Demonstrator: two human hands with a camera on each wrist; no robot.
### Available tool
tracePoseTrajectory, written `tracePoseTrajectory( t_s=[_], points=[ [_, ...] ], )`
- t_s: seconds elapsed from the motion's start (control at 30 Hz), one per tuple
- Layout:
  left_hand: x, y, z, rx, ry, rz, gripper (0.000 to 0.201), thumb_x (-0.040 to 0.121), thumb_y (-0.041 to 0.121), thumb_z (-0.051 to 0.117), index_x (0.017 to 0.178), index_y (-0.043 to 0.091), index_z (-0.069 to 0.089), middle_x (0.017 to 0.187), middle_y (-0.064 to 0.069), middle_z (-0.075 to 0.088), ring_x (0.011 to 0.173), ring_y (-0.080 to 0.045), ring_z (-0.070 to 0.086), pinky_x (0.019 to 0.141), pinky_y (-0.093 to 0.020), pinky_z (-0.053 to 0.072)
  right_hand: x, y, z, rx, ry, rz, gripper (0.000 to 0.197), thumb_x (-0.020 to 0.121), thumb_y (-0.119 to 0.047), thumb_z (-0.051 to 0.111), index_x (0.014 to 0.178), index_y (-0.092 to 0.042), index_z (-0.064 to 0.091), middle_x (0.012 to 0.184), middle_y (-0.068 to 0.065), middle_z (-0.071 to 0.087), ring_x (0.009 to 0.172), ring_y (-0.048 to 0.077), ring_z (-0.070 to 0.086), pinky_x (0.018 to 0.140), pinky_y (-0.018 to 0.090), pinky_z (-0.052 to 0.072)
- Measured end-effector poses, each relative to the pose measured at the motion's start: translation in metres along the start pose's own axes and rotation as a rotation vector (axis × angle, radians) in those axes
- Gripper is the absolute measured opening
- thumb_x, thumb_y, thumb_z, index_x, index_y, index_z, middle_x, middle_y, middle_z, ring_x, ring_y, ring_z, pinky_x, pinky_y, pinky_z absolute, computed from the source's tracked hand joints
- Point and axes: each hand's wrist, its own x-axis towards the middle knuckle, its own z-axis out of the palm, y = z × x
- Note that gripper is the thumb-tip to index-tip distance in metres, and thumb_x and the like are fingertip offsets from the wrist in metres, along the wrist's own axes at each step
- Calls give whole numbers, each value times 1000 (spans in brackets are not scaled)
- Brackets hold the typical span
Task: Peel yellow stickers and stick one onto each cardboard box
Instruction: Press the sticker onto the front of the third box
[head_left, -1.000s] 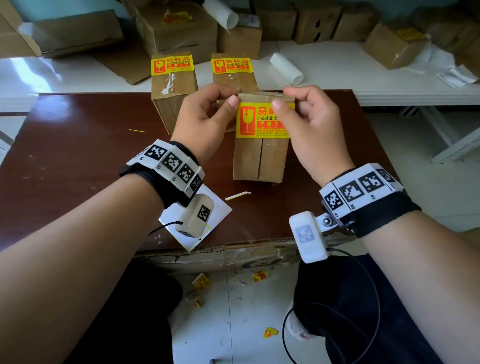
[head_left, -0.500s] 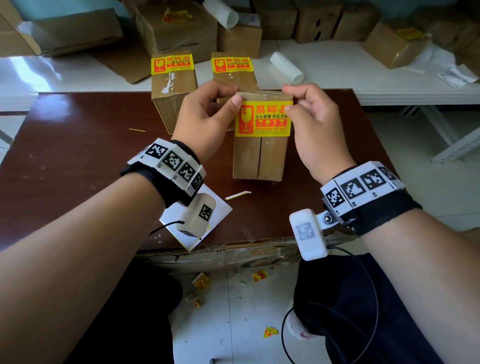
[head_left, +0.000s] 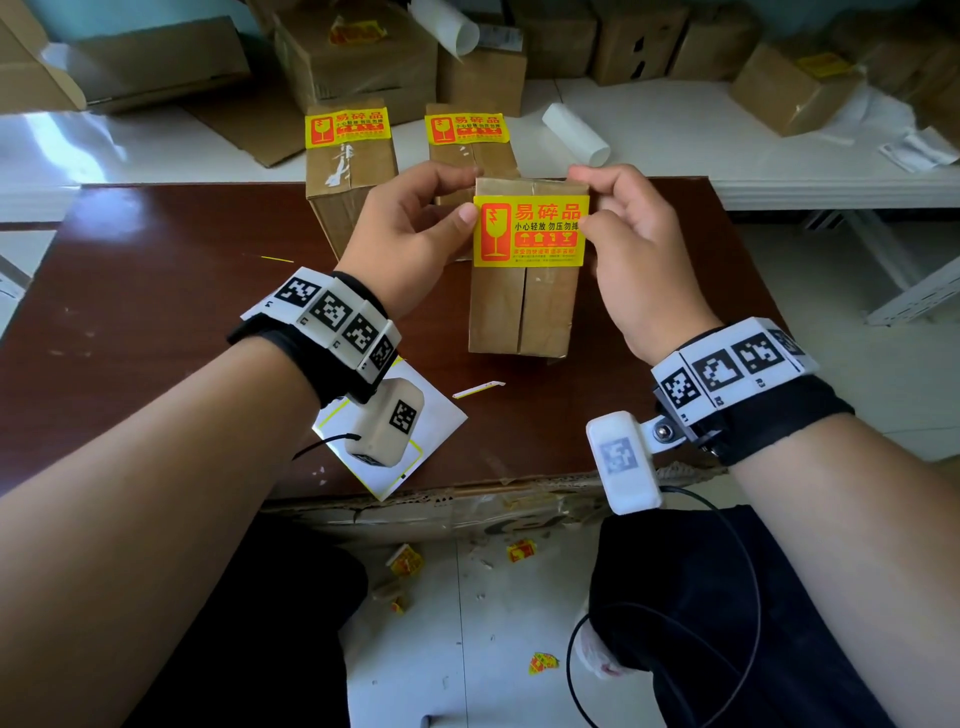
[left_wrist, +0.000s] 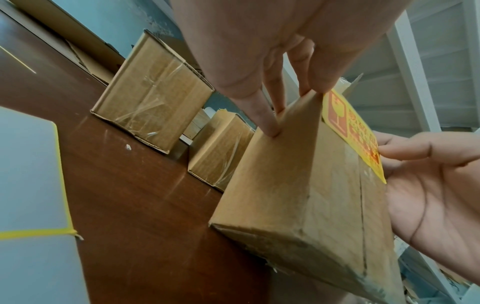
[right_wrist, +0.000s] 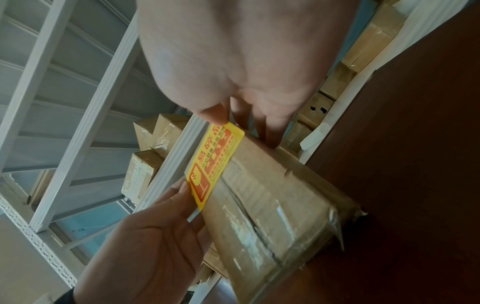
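Observation:
A yellow sticker (head_left: 530, 231) with red print lies across the upper front of the nearest cardboard box (head_left: 522, 306), which stands on the brown table (head_left: 156, 312). My left hand (head_left: 466, 195) pinches the sticker's left edge with the thumb, its fingers curled over the box top. At the sticker's right edge my right hand (head_left: 586, 197) pinches the same way. In the wrist views the sticker (right_wrist: 215, 164) stands slightly off the box (left_wrist: 298, 185) along its lower edge. Two boxes (head_left: 348, 176) (head_left: 472, 156) behind carry stickers near their tops.
A white backing sheet (head_left: 436, 415) with a yellow border lies near the table's front edge, and a thin strip (head_left: 478, 388) lies beside it. Behind the table are more cardboard boxes (head_left: 358, 57) and a white roll (head_left: 574, 134). Sticker scraps (head_left: 408, 561) litter the floor below.
The sticker was tilted and held in front of the box; both hands have levelled it and brought it up against the box's top front edge.

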Motion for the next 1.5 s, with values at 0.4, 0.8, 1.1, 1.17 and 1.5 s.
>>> tracePoseTrajectory(
  t_s=[0.4,0.8,1.1,1.17,1.5],
  points=[
    [-2,2,-7,42,-81,-8,55,91,-7,64,145,-4,54,149,-12,59,130,-22,66,96,-28,58,0,-2,-2,4,-77,52,59,93,16,46,142,-15,54,132,7,73,99,-4,70,76,13,53],
    [-5,8,-11,104,-158,-20,76,80,-1,70,152,-1,46,154,-9,56,140,-21,58,112,-43,53,-1,-3,-3,-47,-85,44,65,91,23,48,140,-20,54,133,-4,72,111,0,70,80,14,53],
    [-6,9,11,163,44,46,36,89,18,80,117,14,58,118,-1,74,107,-12,74,84,-31,63,-4,-3,8,-12,31,-52,34,103,-16,68,136,-15,59,128,3,74,118,11,74,100,35,63],
    [-5,9,14,218,58,69,41,89,22,84,117,16,56,120,-1,73,107,-9,74,85,-28,63,-4,-3,9,-29,27,-56,38,100,-16,71,135,-18,57,127,0,73,118,11,74,100,37,64],
    [-8,12,13,227,9,51,48,81,17,73,124,19,52,125,5,66,113,-4,68,88,-26,60,-6,-5,-1,-65,-126,-6,63,90,7,71,139,-24,48,139,2,69,127,11,70,109,38,59]
  ],
)
